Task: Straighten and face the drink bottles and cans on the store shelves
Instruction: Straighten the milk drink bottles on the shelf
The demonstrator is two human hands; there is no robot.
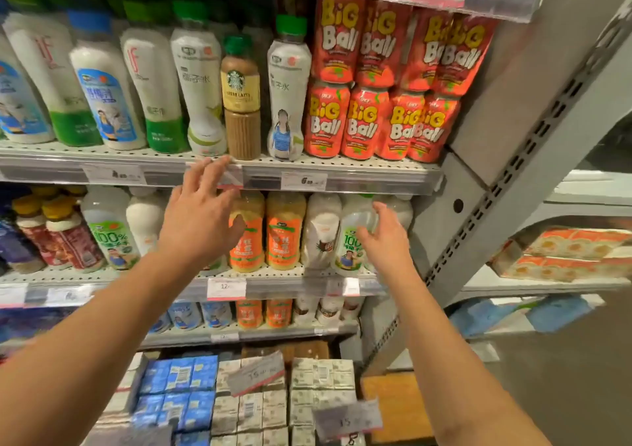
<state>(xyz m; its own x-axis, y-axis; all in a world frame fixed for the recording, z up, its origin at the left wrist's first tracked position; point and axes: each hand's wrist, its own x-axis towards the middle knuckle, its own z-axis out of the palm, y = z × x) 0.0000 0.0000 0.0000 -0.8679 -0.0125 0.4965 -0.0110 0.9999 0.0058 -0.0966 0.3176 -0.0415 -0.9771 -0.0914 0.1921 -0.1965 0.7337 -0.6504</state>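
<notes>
Head view looks up at drink shelves (342,179), both bare arms raised toward them. Left hand (201,213) has its fingers spread and straight, holding nothing; the fingertips (222,163) reach the front rail of the upper shelf just below a brown coffee bottle (241,97), and the palm hangs in front of the shelf below, partly covering an orange bottle (248,237). Right hand (384,237) is also loose and holds nothing, fingers slightly bent, in front of a clear-topped green-label bottle (352,237) near the right end of the middle shelf; whether it touches the bottle cannot be told. On the upper shelf the coffee bottle stands between two white bottles with green caps (198,80), and red cans (386,76) are stacked two high at the right end, labels overlapping and turned unevenly. A second orange bottle (285,230) and a white one (319,233) stand between the hands. Boxed cartons (260,404) fill the bottom.
</notes>
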